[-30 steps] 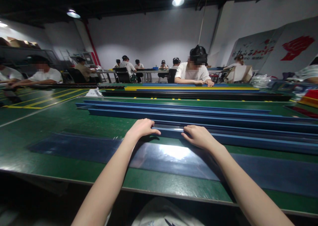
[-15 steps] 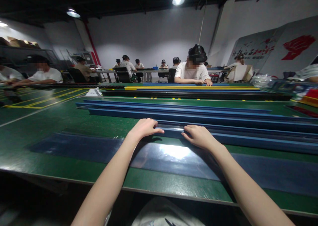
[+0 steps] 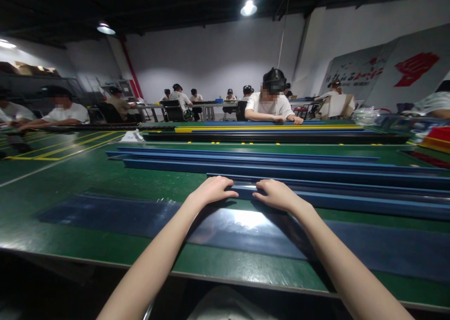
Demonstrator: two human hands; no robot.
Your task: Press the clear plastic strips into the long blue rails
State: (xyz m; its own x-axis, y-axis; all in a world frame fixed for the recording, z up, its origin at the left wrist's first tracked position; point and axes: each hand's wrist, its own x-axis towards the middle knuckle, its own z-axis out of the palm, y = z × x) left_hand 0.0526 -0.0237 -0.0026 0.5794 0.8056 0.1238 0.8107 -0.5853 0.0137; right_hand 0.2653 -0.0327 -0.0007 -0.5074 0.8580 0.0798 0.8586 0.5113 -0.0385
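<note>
A long blue channel strip (image 3: 351, 200) lies across the green table, its left end near my left hand. Around its near wall my left hand (image 3: 216, 189) is closed, thumb on the near side and fingers over the top. A short way to the right, my right hand (image 3: 276, 193) grips the same strip in a similar way. Nearer to me a flat, glossy, see-through sheet (image 3: 116, 211) lies under my forearms and reflects the lamp.
More blue strips (image 3: 168, 166) lie just beyond. Farther back are black strips (image 3: 281, 137), yellow strips (image 3: 267, 128) and a white object (image 3: 132, 136). A person (image 3: 270, 102) leans over the far side. The table's front edge (image 3: 87, 262) runs below my arms.
My left hand has shifted slightly right along the strip, and the gap between my hands is narrower. The strip's left end now shows beyond my left hand. The view has tilted slightly.
</note>
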